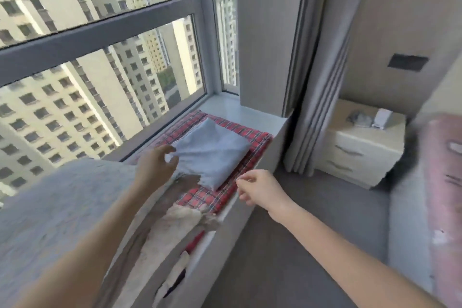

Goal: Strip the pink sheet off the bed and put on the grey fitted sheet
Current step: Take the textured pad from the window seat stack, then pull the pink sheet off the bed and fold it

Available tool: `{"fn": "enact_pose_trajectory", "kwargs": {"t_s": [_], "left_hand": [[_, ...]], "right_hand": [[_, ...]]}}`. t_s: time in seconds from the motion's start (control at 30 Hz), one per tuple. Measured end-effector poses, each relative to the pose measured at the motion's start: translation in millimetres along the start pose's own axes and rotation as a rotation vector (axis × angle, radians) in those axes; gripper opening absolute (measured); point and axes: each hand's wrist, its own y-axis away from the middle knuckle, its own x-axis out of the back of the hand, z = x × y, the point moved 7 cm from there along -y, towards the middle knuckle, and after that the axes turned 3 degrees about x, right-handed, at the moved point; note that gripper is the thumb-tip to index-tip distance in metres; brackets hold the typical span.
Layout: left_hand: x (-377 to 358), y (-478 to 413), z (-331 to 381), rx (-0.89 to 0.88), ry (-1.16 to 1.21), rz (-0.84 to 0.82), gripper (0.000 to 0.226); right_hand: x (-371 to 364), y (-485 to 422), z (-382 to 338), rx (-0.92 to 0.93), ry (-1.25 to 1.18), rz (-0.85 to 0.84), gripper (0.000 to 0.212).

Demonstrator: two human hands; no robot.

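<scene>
Head view, one frame, edges blurred by motion.

Item 1 — folded grey fitted sheet (212, 150): pale blue-grey cloth, folded into a soft, thick, roughly square pad with rounded corners and a few shallow creases across its top. It lies on a red tartan cloth (205, 197) spread along the white window ledge (240, 112), set cornerwise to the ledge, with its near corner reaching towards the ledge's front edge.

Item 2 — left hand (156, 165): bare forearm stretched over the ledge, thumb and fingers spread apart in a wide curve at the left corner of the folded sheet. Nothing is clasped; whether the fingertips touch the cloth cannot be told.

Item 3: right hand (260, 189), just beside the near corner of the folded sheet, fingers loosely curled, holding nothing.

Item 4: pink sheet (445, 182), at the far right on the bed (405, 220), heavily blurred, with darker marks of a print.

Other entries: large window (100, 57) with tall pale apartment blocks outside; grey pleated curtain (320, 107) hanging beside the ledge; cream bedside cabinet (362, 142) with two drawers, a small white box (383, 117) on its top; grey fleecy blanket (62, 207) heaped on the ledge at lower left; grey floor (300, 232) between ledge and bed.
</scene>
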Motion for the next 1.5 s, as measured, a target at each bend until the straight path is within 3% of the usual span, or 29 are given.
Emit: {"fn": "enact_pose_trajectory", "kwargs": {"t_s": [0.37, 0.5, 0.73, 1.0, 1.17, 1.33, 1.5], "left_hand": [[-219.6, -15.2, 418.6, -0.565, 0.081, -0.362, 0.019], [-273.4, -3.7, 528.3, -0.634, 0.201, -0.473, 0.024], [-356.0, -28.3, 662.2, -0.598, 0.377, -0.639, 0.022], [-475.7, -126.6, 808.5, -0.614, 0.434, -0.872, 0.017], [-555.8, -184.2, 894.3, -0.645, 0.369, -0.938, 0.013], [-660.1, -226.3, 947.6, -0.442, 0.382, -1.001, 0.012], [-775.7, -263.8, 984.9, -0.157, 0.434, -1.011, 0.018]], "right_hand": [[337.5, 52.9, 153.9, -0.245, -0.179, 0.567, 0.017], [429.0, 75.2, 206.0, -0.315, -0.242, 0.745, 0.018], [553.0, 55.6, 278.3, -0.399, -0.336, 0.905, 0.014], [699.4, -28.0, 356.5, -0.516, -0.406, 1.103, 0.016], [773.0, -91.7, 413.0, -0.641, -0.446, 1.126, 0.021], [843.2, -164.0, 469.4, -0.733, -0.415, 1.062, 0.026], [928.7, -254.7, 522.3, -0.779, -0.203, 0.927, 0.021]]}}
